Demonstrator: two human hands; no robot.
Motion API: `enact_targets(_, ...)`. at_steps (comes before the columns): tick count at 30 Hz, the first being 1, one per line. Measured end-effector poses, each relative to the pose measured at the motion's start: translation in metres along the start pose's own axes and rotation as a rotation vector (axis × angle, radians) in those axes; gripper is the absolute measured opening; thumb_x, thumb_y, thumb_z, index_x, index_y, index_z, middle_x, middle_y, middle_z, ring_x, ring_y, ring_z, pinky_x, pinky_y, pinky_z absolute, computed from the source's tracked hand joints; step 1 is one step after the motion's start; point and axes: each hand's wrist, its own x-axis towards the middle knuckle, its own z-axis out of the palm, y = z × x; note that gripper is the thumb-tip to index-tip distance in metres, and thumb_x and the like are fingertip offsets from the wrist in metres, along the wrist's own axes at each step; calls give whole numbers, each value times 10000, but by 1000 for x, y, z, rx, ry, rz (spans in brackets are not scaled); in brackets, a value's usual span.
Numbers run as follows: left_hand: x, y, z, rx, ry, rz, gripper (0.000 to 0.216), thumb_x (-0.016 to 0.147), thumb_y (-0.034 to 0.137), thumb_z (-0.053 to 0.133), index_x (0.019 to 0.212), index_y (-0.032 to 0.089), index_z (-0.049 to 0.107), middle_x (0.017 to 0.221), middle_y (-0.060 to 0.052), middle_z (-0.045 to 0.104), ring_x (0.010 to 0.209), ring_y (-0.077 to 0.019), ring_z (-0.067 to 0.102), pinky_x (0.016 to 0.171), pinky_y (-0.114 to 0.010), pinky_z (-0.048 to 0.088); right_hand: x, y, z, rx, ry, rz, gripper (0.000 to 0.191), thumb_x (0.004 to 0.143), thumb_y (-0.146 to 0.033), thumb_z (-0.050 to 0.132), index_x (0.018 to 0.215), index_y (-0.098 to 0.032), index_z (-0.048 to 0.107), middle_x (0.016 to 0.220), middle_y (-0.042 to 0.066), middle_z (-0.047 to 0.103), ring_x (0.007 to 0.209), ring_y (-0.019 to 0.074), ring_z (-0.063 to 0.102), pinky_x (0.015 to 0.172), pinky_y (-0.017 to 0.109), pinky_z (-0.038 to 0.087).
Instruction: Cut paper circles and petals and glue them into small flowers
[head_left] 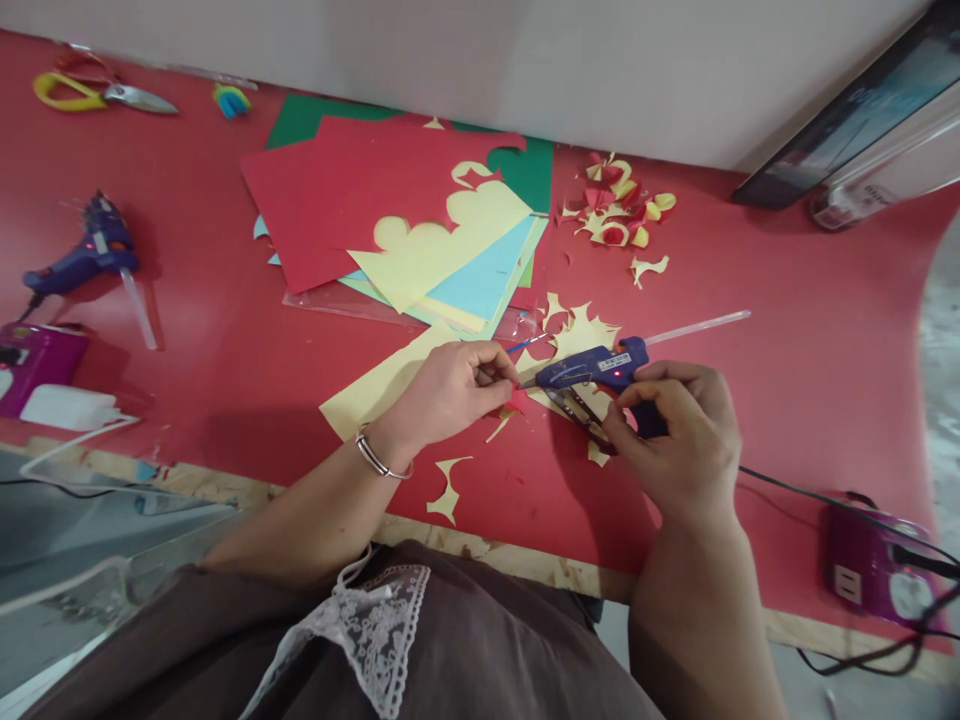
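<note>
My left hand [463, 390] pinches a small red paper piece [517, 399] between thumb and fingers. In my right hand [679, 435] is a blue hot glue gun [589, 368], gripped round its handle, with a red light lit. Its nozzle points left and meets or nearly meets the red piece; I cannot tell which. A clear glue stick [701, 326] juts from its back end. Below the gun lies a dark metal tool [576, 412], partly hidden. Cream paper scraps [589, 330] are spread behind the gun, and a cream sheet [382, 385] lies beside my left hand.
Coloured sheets [300, 200] are piled at the back. Small red and yellow paper pieces [619, 200] lie to their right. Scissors [139, 98], a second glue gun [94, 250] and a purple power box [56, 365] are at left. Another purple box [877, 565] with cables stands right.
</note>
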Motion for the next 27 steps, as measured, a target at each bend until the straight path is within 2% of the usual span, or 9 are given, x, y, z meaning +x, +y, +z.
enact_targets(13, 0, 3, -1, 9, -20, -54, 24, 886, 153, 715, 873, 173, 722, 719, -4, 769, 631, -117, 751, 578, -187, 526, -2, 5, 1, -31, 14, -27, 115, 858, -131, 765, 888, -224, 705, 1092, 100, 674, 1012, 273, 705, 848, 442, 616)
enact_targets(27, 0, -3, -1, 17, -23, 2, 49, 882, 162, 713, 908, 180, 751, 724, -7, 766, 648, -131, 753, 596, -201, 551, -2, 6, 3, -43, 37, -10, 110, 845, -134, 772, 876, -219, 709, 1085, 105, 664, 996, 275, 702, 845, 449, 605)
